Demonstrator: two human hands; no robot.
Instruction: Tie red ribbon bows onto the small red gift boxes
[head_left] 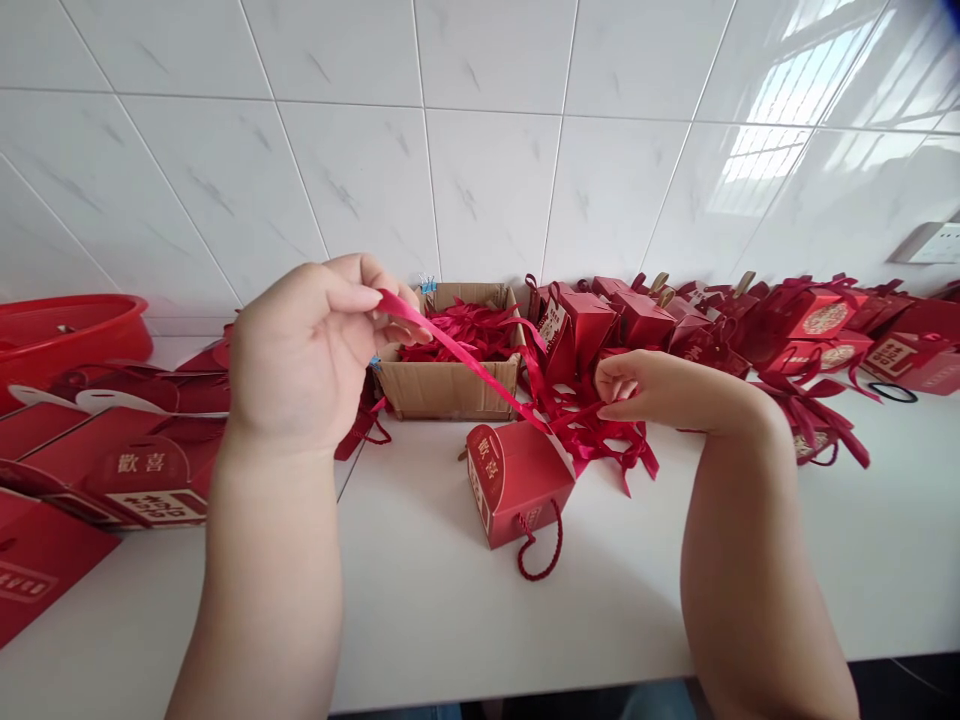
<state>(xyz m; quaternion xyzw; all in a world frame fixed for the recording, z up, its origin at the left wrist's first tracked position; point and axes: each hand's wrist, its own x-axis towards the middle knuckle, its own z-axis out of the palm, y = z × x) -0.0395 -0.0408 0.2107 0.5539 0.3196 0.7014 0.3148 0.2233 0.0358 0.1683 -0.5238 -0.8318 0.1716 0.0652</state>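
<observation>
My left hand (307, 345) is raised above the white table (420, 590) and pinches one end of a red ribbon (457, 352). The ribbon runs taut, down and to the right, to my right hand (660, 392), whose fingers close on its other end beside a tangle of loose ribbons (600, 435). Below the ribbon stands a small red gift box (514, 485) with gold characters and a cord handle hanging off its front. Neither hand touches the box.
An open cardboard box (450, 385) full of red ribbons sits behind, against the tiled wall. Several finished red gift boxes (750, 325) crowd the back right. Flat unfolded red boxes (112, 460) are stacked at the left, behind them a red basin (67, 335). A black ring (892, 393) lies far right.
</observation>
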